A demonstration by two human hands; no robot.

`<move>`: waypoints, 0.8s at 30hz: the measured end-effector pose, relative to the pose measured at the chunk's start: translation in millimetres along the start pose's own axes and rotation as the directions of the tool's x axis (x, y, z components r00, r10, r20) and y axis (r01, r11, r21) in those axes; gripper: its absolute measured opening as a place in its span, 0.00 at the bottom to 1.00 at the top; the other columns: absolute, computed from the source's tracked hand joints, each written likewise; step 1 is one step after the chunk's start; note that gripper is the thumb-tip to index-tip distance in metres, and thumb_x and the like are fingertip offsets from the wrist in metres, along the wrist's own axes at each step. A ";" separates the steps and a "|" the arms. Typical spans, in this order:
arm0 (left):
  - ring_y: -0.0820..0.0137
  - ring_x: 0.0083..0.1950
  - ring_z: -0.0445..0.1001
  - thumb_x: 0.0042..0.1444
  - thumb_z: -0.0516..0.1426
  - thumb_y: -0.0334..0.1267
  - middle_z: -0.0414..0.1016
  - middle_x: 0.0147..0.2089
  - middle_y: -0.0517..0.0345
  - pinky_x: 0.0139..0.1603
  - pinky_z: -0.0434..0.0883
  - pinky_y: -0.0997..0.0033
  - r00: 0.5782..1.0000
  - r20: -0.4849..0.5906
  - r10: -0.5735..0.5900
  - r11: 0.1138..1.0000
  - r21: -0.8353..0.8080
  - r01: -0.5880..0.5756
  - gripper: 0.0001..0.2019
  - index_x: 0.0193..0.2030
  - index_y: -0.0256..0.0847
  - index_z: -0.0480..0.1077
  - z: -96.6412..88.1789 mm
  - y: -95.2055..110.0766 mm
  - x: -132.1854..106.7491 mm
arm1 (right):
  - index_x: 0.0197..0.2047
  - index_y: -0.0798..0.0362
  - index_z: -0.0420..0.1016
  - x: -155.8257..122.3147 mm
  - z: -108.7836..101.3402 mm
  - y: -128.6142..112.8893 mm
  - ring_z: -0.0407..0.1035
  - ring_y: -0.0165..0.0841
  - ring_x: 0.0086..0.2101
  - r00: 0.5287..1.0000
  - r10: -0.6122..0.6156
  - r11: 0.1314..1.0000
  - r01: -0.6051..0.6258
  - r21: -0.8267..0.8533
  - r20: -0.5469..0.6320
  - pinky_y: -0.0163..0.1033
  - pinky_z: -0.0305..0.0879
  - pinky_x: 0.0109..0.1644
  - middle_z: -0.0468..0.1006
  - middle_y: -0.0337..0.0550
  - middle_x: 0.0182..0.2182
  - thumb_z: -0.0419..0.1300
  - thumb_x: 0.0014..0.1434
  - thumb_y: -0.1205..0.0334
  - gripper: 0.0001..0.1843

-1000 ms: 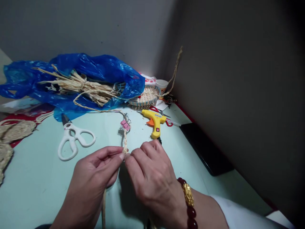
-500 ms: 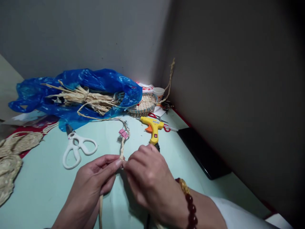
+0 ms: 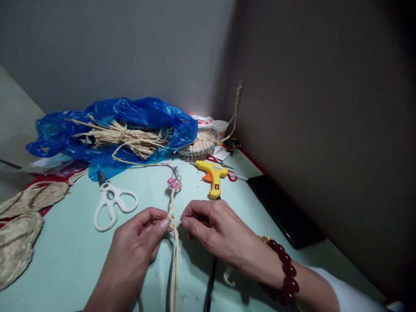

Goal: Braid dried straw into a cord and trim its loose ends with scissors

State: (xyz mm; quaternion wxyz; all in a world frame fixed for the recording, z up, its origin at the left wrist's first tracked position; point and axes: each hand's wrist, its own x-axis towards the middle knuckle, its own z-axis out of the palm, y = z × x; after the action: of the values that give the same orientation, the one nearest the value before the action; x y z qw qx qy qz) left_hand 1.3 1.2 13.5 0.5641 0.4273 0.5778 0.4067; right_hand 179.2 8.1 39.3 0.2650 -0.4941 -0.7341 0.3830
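Observation:
A pale straw braid [image 3: 171, 203] runs down the table from a pink binder clip [image 3: 173, 183]. My left hand [image 3: 138, 238] pinches the braid's lower end between thumb and forefinger. One strand [image 3: 176, 221] stretches sideways from there to my right hand [image 3: 216, 229], whose thumb and fingertips are closed on it. Another long flat strand [image 3: 176, 264] hangs from the braid towards the table's near edge. A dark bead bracelet circles my right wrist. Beyond the clip, a thin twisted cord [image 3: 143, 164] leads off to the left.
White-handled scissors [image 3: 112, 203] lie left of the braid. A yellow glue gun [image 3: 212, 173] sits to the right, near a black flat object [image 3: 286, 212]. Behind are a blue plastic bag [image 3: 143, 108] holding straw, a small basket [image 3: 199, 145] and a cup [image 3: 220, 125]. Woven soles [image 3: 19, 242] lie left.
My right hand has drawn away to the right and turned, pulling a strand sideways from the braid. The hanging strand now shows between my hands. The view has shifted slightly.

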 end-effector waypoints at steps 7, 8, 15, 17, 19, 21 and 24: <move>0.76 0.22 0.57 0.52 0.61 0.49 0.65 0.21 0.67 0.21 0.55 0.78 0.984 -0.022 0.176 0.969 0.180 -0.169 0.13 0.29 0.42 0.68 5.6 -5.9 0.3 | 0.32 0.56 0.71 -14.3 21.5 -5.6 0.65 0.28 0.25 0.950 -0.264 0.942 0.217 -0.257 -0.166 0.34 0.57 0.30 0.74 0.38 0.25 0.52 0.62 0.69 0.09; 0.76 0.21 0.54 0.52 0.61 0.49 0.62 0.20 0.69 0.21 0.54 0.78 0.988 -0.012 0.155 0.975 0.161 -0.151 0.13 0.28 0.42 0.68 6.1 -6.2 0.0 | 0.32 0.57 0.71 -16.2 27.7 -4.3 0.65 0.30 0.25 0.913 -0.367 0.887 0.286 -0.362 -0.179 0.35 0.57 0.29 0.74 0.40 0.25 0.52 0.62 0.70 0.09; 0.78 0.22 0.56 0.48 0.65 0.46 0.63 0.21 0.68 0.22 0.55 0.81 0.998 0.056 -0.020 1.000 -0.011 0.021 0.13 0.28 0.38 0.70 7.3 -2.4 -1.6 | 0.27 0.58 0.71 -14.9 51.9 4.8 0.58 0.34 0.22 0.689 -0.714 0.579 0.476 -0.662 -0.129 0.40 0.51 0.23 0.69 0.44 0.21 0.46 0.60 0.75 0.16; 0.80 0.21 0.55 0.48 0.65 0.45 0.62 0.21 0.68 0.21 0.54 0.82 0.994 0.060 -0.097 0.991 -0.084 0.101 0.12 0.29 0.39 0.70 7.6 -0.4 -3.7 | 0.26 0.58 0.71 -13.0 53.7 6.1 0.58 0.34 0.23 0.663 -0.740 0.551 0.502 -0.666 -0.113 0.40 0.52 0.24 0.68 0.45 0.21 0.46 0.60 0.74 0.16; 0.80 0.21 0.57 0.47 0.65 0.43 0.63 0.22 0.68 0.22 0.58 0.83 0.984 0.059 -0.166 0.974 -0.146 0.173 0.11 0.30 0.40 0.70 7.6 1.7 -6.3 | 0.26 0.58 0.71 -11.8 53.7 6.3 0.58 0.34 0.24 0.652 -0.753 0.525 0.520 -0.674 -0.084 0.40 0.53 0.25 0.68 0.45 0.21 0.47 0.59 0.74 0.15; 0.79 0.24 0.62 0.46 0.66 0.39 0.66 0.25 0.67 0.27 0.64 0.81 0.979 0.055 -0.195 0.961 -0.191 0.202 0.09 0.31 0.41 0.71 7.6 3.0 -8.1 | 0.26 0.58 0.70 -11.6 50.6 4.3 0.59 0.35 0.27 0.645 -0.761 0.509 0.530 -0.678 -0.067 0.41 0.53 0.27 0.69 0.45 0.23 0.48 0.59 0.74 0.14; 0.80 0.23 0.61 0.45 0.67 0.38 0.65 0.24 0.68 0.25 0.65 0.82 0.985 0.044 -0.164 0.952 -0.255 0.170 0.10 0.31 0.41 0.71 7.8 2.0 -8.4 | 0.29 0.57 0.73 -12.4 38.4 -2.2 0.61 0.36 0.31 0.726 -0.672 0.656 0.494 -0.571 -0.144 0.42 0.57 0.32 0.72 0.45 0.29 0.52 0.61 0.70 0.11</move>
State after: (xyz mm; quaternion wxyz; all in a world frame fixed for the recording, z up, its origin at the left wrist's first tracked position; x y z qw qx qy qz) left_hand 9.2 -6.3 17.7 0.6536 0.3044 0.5476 0.4246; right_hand 153.2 -15.4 19.3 0.3631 -0.3359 -0.8689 -0.0182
